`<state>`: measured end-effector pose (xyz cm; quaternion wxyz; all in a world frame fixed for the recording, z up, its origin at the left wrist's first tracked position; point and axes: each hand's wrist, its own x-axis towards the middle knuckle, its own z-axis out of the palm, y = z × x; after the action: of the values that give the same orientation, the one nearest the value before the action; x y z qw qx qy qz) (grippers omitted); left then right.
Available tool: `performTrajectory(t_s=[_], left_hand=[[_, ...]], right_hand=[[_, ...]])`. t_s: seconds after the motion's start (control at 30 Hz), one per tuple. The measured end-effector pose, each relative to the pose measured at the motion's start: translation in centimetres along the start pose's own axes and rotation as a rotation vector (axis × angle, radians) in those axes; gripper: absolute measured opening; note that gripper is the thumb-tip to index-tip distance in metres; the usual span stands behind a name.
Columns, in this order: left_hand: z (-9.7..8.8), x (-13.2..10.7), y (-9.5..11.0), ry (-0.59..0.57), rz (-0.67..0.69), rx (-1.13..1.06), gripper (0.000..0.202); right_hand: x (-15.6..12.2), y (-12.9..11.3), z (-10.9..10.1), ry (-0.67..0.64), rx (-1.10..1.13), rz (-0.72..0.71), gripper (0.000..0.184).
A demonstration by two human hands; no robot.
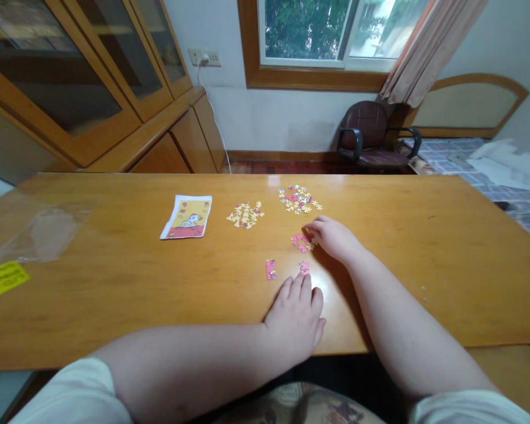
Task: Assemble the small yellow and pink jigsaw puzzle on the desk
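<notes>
Head view of a wooden bench with jigsaw pieces. The left hand lies palm down near the bench's front edge, its grip relaxed and holding nothing, fingers close together; the fingertips rest just short of a small pink piece. A second joined pink strip lies just to its left. The right hand reaches farther out, fingers curled down onto a small pink cluster of pieces; whether this grip pinches a piece cannot be told. Beyond it lie a mixed pink-and-yellow pile and, to the left, a yellow pile. A reference picture card lies farther left. A clear plastic bag and a yellow slip sit at the bench's left end.
</notes>
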<state>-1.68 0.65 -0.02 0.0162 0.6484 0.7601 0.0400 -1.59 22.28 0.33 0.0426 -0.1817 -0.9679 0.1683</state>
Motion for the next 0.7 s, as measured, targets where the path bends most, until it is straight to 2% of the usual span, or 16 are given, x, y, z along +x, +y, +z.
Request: performTrajectory(t_s=[0.17,0.23,0.37,0.7], left_hand=[[0.2,0.0,0.1,0.002,0.001,0.001,0.047],[0.3,0.0,0.1,0.007,-0.002,0.002,0.047],[0.4,0.0,0.1,0.009,-0.006,0.006,0.048],[0.6,-0.1,0.2,0.024,-0.001,0.019,0.049]], right_hand=[[0.2,-1.1,0.8,-0.002,0.036,-0.193,0.03],[0.3,-1.7,1.4,-0.018,0.036,-0.223,0.026],[0.5,-2.2,2.1,-0.005,0.065,-0.186,0.018],[0.3,-2.3,1.7,0.015,0.211,-0.142,0.01]])
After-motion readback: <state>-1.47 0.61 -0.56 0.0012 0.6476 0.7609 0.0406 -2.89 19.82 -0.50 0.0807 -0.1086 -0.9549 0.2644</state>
